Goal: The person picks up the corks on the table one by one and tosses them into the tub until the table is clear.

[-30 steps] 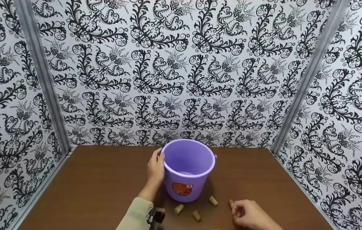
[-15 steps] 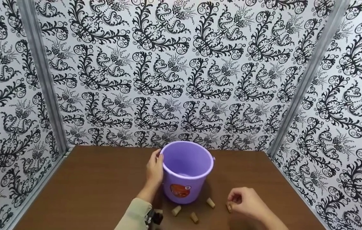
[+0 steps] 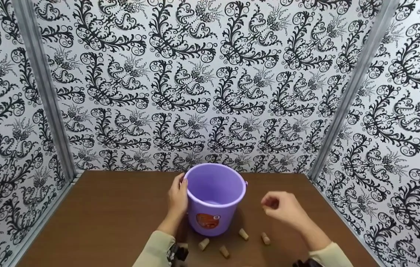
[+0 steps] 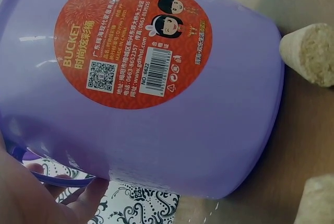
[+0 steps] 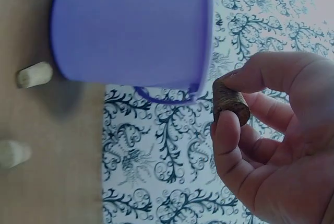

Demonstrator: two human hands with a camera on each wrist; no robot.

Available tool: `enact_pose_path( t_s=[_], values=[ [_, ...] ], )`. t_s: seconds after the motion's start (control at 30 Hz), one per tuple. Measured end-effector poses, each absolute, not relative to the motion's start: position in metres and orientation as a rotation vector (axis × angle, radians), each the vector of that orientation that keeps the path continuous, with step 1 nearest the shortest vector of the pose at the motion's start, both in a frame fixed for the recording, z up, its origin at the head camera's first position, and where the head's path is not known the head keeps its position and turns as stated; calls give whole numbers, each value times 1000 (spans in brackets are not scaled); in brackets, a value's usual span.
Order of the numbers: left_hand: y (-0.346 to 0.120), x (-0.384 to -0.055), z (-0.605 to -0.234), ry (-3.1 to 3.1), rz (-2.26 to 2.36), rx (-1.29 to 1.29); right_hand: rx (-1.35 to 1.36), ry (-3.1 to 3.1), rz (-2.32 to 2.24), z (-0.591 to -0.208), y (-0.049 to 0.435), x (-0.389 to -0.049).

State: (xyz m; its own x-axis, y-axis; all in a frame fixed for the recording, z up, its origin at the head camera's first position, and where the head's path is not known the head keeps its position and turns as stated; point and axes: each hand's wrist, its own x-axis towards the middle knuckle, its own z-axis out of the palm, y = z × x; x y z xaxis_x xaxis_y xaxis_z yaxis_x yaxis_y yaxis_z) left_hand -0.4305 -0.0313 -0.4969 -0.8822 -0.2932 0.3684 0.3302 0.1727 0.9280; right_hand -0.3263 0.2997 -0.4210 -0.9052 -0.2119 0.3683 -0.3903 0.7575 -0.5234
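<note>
A purple plastic bucket (image 3: 215, 185) with a red oval label (image 4: 135, 41) stands upright on the table. My left hand (image 3: 177, 198) grips its left rim, and the left wrist view shows the fingers by the bucket's handle (image 4: 62, 181). To the right of the bucket, my right hand (image 3: 285, 209) is raised above the table, apart from the bucket. Between thumb and fingers it pinches a brown cork (image 5: 229, 101), which the head view hardly shows. Several more corks lie in front of the bucket, among them one cork (image 3: 243, 234) near its base and another cork (image 3: 265, 238) farther right.
The brown wooden table (image 3: 113, 215) is enclosed by walls (image 3: 195, 92) with a black-and-white scroll pattern. Grey metal posts (image 3: 46, 89) stand at the corners. A dark wrist device (image 3: 177, 252) partly covers something pale on the table beside the left forearm.
My right hand has risen from the tabletop and moved away from the viewer, leaving the rightmost cork lying in the open. My left hand stays on the bucket's rim.
</note>
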Motion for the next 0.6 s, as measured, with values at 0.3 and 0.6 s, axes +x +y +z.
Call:
enact_pose_path(
  t_s=[0.3, 0.6],
  values=[
    [-32, -430, -496, -1981, -1742, -25, 473, -2602, 967, -394, 276, -350],
    [-33, -431, -497, -1981, -1746, -28, 437, -2623, 991, -367, 261, -368]
  ],
)
